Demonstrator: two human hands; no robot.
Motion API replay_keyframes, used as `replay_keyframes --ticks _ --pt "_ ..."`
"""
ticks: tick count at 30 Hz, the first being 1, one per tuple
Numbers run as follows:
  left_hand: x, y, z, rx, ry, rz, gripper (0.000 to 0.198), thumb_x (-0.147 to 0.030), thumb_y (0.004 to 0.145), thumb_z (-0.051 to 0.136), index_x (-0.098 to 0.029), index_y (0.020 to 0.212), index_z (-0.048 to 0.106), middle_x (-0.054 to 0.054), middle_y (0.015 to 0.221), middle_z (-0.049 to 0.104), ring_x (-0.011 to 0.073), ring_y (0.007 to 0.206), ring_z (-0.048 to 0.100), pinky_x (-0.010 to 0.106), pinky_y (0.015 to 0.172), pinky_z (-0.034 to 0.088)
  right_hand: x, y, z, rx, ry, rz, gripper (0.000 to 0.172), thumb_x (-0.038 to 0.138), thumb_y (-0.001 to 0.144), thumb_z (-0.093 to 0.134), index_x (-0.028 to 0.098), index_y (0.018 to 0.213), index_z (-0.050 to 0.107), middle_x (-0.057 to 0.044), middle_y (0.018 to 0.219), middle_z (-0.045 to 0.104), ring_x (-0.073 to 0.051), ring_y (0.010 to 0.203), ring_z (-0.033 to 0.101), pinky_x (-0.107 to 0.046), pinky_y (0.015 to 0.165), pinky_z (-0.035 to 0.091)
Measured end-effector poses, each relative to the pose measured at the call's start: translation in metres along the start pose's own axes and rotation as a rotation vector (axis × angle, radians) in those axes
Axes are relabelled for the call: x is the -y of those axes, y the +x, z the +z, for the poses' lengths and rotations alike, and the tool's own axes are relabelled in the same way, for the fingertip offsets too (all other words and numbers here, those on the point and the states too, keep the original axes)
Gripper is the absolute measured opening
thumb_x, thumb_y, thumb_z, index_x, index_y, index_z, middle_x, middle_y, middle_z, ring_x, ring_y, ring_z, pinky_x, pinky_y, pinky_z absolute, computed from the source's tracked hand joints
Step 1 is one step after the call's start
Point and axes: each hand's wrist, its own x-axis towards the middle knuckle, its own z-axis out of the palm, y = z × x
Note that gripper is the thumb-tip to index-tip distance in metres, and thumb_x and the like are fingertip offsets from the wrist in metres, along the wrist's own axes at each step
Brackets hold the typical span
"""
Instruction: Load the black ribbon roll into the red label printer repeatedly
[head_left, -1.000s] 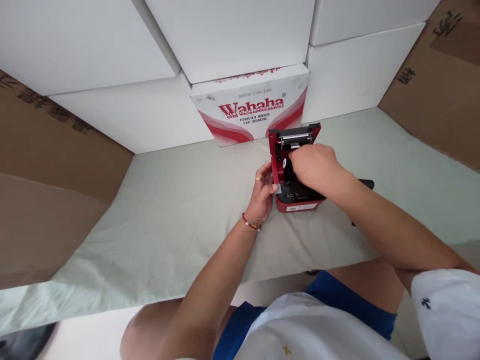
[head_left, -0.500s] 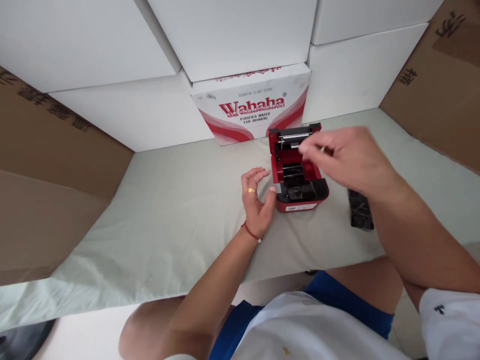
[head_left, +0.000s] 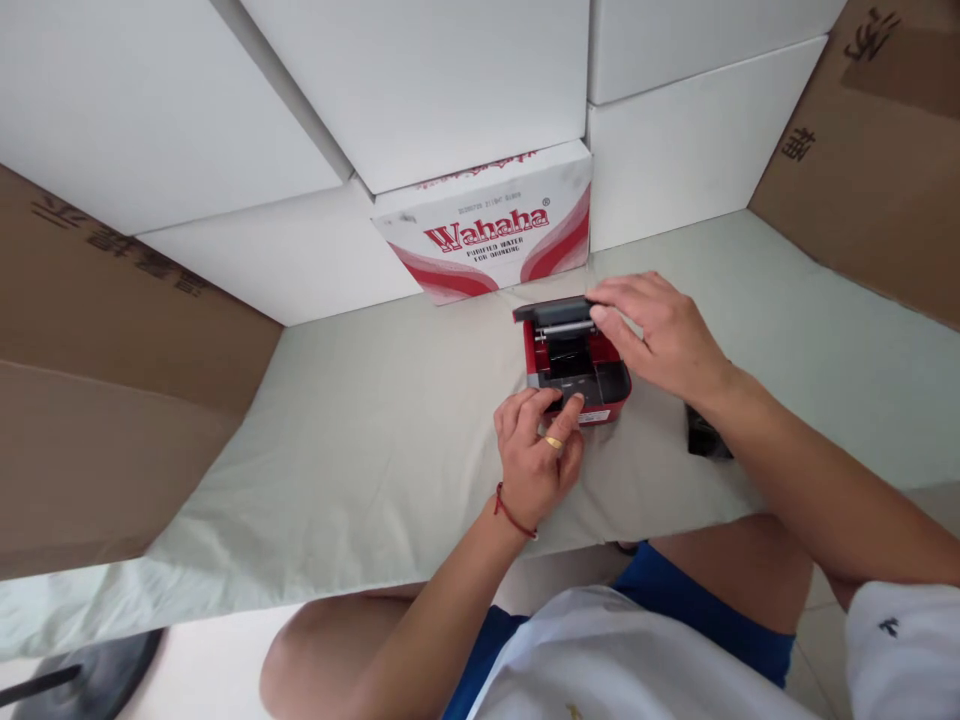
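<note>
A small red and black label printer point(head_left: 616, 412) stands on the cloth with its lid point(head_left: 559, 311) tilted partway down over the body. Inside it, a glossy black roll or strip point(head_left: 568, 357) shows, running out over the front part. My right hand point(head_left: 652, 335) pinches the lid's right end between thumb and fingers. My left hand point(head_left: 538, 450) is bent over the front edge of the printer, its fingertips pressing on the black front part and strip; its grip is partly hidden. Beside my right forearm lies a dark glossy packet point(head_left: 705, 438), partly covered by the arm.
Behind the printer is a Wahaha water carton point(head_left: 487, 235), with large white boxes point(head_left: 675, 150) stacked around it. Brown cardboard point(head_left: 112, 380) walls the left side, and more brown cardboard point(head_left: 877, 180) the right. A pale green cloth point(head_left: 360, 430) covers the table.
My right hand has taken hold of the raised lid and swung it partway down. My left hand has moved from the printer's left side onto its front.
</note>
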Motion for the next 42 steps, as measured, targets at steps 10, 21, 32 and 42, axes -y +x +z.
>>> replay_keyframes --ticks 10,21,32,42 --pt "0.014 0.019 -0.013 -0.103 -0.090 -0.082 0.045 -0.030 0.101 0.066 -0.034 0.146 0.064 0.009 0.130 0.072 0.0293 0.128 0.065 0.051 0.115 0.049 -0.019 -0.041 0.040 -0.153 0.243 -0.083 0.039 0.040 0.111 0.044 0.027 0.093 0.075 -0.008 0.100 0.079 -0.026 0.098 0.066 -0.049 0.095 0.052" --pt "0.059 0.024 0.005 -0.152 -0.457 -0.299 0.028 -0.039 0.110 0.053 -0.029 0.129 0.070 0.006 0.127 0.076 0.0257 0.133 0.067 0.048 0.120 0.048 -0.017 -0.047 0.041 -0.200 0.313 -0.112 0.033 0.034 0.112 0.045 0.027 0.099 0.076 -0.007 0.104 0.080 -0.024 0.099 0.068 -0.047 0.094 0.051" --pt "0.068 0.031 0.011 -0.167 -0.696 -0.371 0.027 -0.036 0.093 0.077 -0.031 0.119 0.069 0.002 0.109 0.073 0.0230 0.120 0.068 0.042 0.113 0.049 -0.015 -0.051 0.046 -0.268 0.228 -0.176 0.020 0.026 0.108 0.055 0.025 0.106 0.074 -0.006 0.103 0.077 -0.023 0.097 0.067 -0.045 0.092 0.051" --pt "0.078 0.033 0.020 0.046 -1.231 -0.734 0.100 -0.047 0.073 0.096 -0.053 0.157 0.043 -0.002 0.169 0.048 0.0273 0.166 0.034 0.046 0.136 0.032 -0.008 -0.069 0.049 -0.283 0.154 -0.353 0.024 0.036 0.107 0.057 0.029 0.113 0.079 -0.006 0.098 0.074 -0.025 0.101 0.064 -0.046 0.090 0.053"
